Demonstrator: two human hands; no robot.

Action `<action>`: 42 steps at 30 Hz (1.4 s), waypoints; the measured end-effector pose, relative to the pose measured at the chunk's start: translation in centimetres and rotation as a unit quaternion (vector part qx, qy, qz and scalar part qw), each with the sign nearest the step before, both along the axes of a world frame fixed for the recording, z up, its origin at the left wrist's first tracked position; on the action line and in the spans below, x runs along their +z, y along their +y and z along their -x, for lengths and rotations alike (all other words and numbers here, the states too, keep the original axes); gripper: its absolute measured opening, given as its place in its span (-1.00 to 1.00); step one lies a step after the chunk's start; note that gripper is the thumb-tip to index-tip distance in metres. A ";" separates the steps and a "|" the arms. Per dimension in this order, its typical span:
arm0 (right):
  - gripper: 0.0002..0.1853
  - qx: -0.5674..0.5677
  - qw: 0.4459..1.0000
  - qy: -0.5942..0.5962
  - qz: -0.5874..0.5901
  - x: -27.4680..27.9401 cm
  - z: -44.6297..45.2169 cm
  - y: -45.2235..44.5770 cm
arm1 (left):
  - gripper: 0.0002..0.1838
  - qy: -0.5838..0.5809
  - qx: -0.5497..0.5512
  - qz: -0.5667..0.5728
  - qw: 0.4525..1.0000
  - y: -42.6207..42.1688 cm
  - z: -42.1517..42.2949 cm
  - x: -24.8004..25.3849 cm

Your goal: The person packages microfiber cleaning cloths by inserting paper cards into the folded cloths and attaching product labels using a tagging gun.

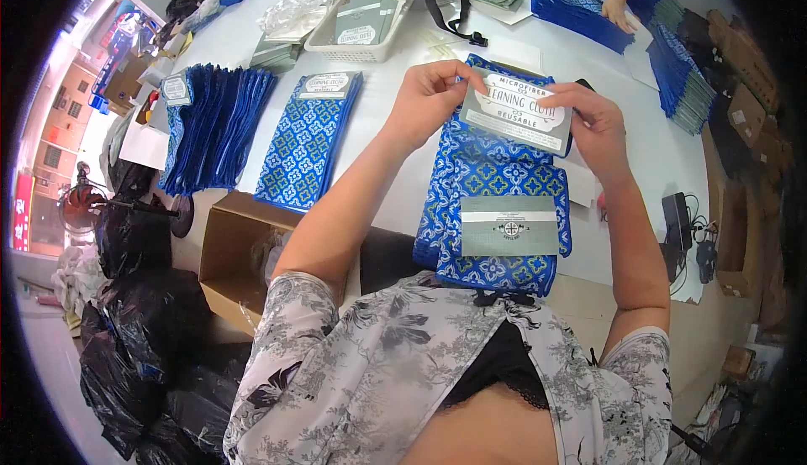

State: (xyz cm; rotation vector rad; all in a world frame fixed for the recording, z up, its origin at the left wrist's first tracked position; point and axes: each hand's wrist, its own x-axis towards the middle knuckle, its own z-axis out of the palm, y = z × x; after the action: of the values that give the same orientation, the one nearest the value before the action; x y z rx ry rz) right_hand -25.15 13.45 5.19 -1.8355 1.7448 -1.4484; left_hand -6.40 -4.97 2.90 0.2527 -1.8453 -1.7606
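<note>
Both hands are in front of me over a pile of blue patterned cleaning cloths (504,167). Between them is a grey-green label card (521,120) with a white printed panel reading "Microfiber Cleaning Cloth Reusable". My left hand (435,102) pinches the card's upper left corner. At its right side, my right hand (595,125) grips the edge between thumb and fingers. Closer to my body, a second grey-green card (509,225) lies flat on the cloths, with a dark emblem in its middle.
Left on the white table (391,141) are a labelled cloth stack (307,141) and a fanned row of cloths (217,129). A white basket (353,47) holds more cards. Another person's hands (618,13) touch cloths at far right. Below left are a cardboard box (239,246) and black bags (147,322).
</note>
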 end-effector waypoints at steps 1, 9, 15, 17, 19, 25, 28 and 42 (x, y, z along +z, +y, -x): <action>-0.59 0.023 0.996 -0.086 0.007 0.1 -0.1 -0.1 | -0.76 0.015 0.005 -0.003 1.000 0.0 0.1 -0.2; -0.46 0.044 0.893 -0.436 -0.099 1.0 -1.3 0.6 | -0.76 0.072 0.032 0.030 0.996 0.4 -0.3 0.7; -0.57 0.081 0.835 -0.539 -0.078 0.2 -0.4 0.0 | -0.77 0.059 0.050 0.055 0.995 0.4 -1.2 1.1; -0.62 0.046 0.814 -0.575 -0.072 0.9 -1.3 -0.2 | -0.77 0.058 0.059 0.059 0.995 0.4 -1.3 1.0; -0.65 0.001 0.866 -0.496 -0.071 -0.8 -1.2 -0.4 | -0.76 0.072 0.060 0.100 0.991 0.5 -0.9 0.5; -0.78 -0.104 0.910 -0.401 -0.025 -2.2 -1.0 -0.9 | -0.76 0.075 0.030 -0.009 0.997 1.5 -1.2 1.7; -0.81 -0.131 0.924 -0.359 0.013 -1.8 -1.7 -0.8 | -0.66 0.096 0.022 -0.248 0.964 1.7 -2.0 3.3; -0.64 -0.354 0.914 -0.038 -0.196 -1.3 7.8 12.7 | -0.77 0.002 0.116 -0.050 0.992 3.2 -1.7 -2.0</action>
State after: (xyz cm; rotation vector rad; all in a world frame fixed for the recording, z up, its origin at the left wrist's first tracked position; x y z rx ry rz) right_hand -33.00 26.19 3.93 -0.9622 2.5741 -1.1946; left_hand -4.67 -1.72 0.95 0.4825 -1.6539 -1.6911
